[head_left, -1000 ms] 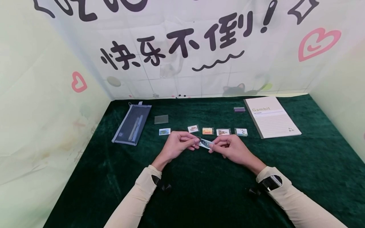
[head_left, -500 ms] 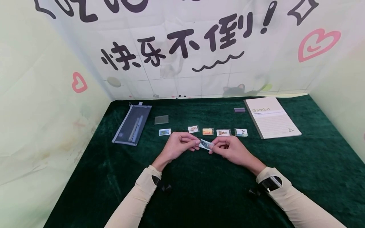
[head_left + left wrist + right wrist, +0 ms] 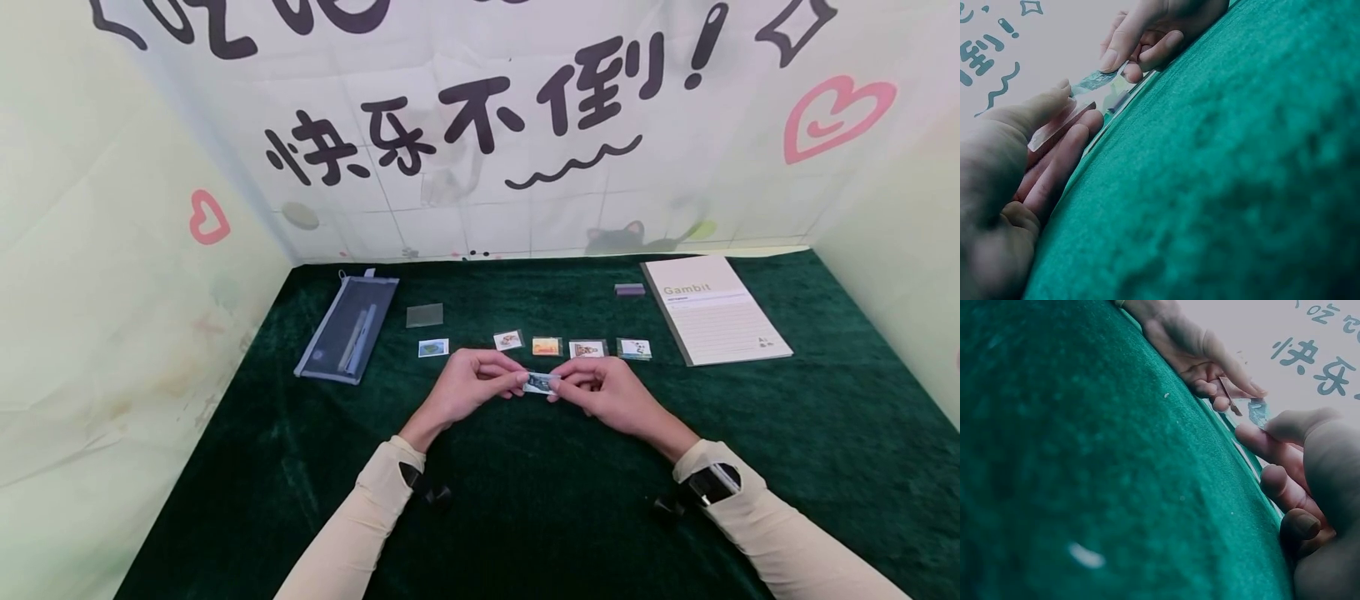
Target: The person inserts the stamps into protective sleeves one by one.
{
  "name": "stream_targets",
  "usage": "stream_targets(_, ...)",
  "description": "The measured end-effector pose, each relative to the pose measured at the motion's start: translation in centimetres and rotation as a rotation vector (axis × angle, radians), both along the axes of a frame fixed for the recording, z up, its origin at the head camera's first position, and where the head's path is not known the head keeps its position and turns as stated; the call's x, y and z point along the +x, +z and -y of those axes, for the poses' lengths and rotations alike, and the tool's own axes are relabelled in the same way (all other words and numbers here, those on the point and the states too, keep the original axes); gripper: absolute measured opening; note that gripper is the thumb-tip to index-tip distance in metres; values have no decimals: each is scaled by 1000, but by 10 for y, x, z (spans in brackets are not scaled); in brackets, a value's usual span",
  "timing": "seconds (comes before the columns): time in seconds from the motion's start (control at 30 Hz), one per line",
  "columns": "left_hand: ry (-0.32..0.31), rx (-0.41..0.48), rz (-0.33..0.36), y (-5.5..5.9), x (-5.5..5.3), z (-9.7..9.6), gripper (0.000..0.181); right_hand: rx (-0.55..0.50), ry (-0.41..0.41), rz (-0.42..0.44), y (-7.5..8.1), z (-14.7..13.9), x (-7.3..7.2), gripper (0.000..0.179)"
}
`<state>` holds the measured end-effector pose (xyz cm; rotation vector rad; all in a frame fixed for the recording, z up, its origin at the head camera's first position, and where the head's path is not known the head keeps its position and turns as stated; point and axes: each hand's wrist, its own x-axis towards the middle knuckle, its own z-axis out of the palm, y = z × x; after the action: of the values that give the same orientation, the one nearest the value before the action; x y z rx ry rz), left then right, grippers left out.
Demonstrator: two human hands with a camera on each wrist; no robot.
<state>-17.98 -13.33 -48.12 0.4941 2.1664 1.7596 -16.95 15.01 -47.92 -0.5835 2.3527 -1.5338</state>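
Note:
My left hand (image 3: 483, 377) pinches a clear plastic sleeve (image 3: 1060, 128) between thumb and fingers. My right hand (image 3: 611, 387) pinches the right end of a small stamp (image 3: 538, 382) with a dark blue-green picture. The two hands face each other low over the green cloth, and the stamp's left end overlaps the sleeve beside the left thumb tip. Just beyond the hands lie stamps in clear sleeves: one with a reddish-brown figure (image 3: 508, 339), an orange one (image 3: 547, 346), a brown one (image 3: 588, 349) and a small pile (image 3: 635, 349). A blue-green stamp (image 3: 433, 347) lies to the left.
Behind the blue-green stamp is a translucent rectangular piece (image 3: 424, 314). A zipped mesh pouch (image 3: 347, 329) with slim items inside lies at the left. Toward the back right are a small purple block (image 3: 629, 289) and a notebook (image 3: 716, 312). Printed fabric walls (image 3: 465, 208) enclose the table's far side.
The stamp has turned from a slant to nearly level between the hands. Its right end and the right fingertips have shifted slightly left; the left hand has barely moved.

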Motion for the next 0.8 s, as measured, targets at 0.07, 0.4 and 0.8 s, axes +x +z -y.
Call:
stream_targets(0.07,-8,-4,-4,0,0,0,23,-9,-9,4,0,0,0,21)
stream_targets(0.4,-45,14,-25,2,3,0,29,-72,-54,48,2,-2,0,27)
stream_targets(0.8,14,2,-39,2,3,-1,23,-88,-73,38,2,-2,1,25)
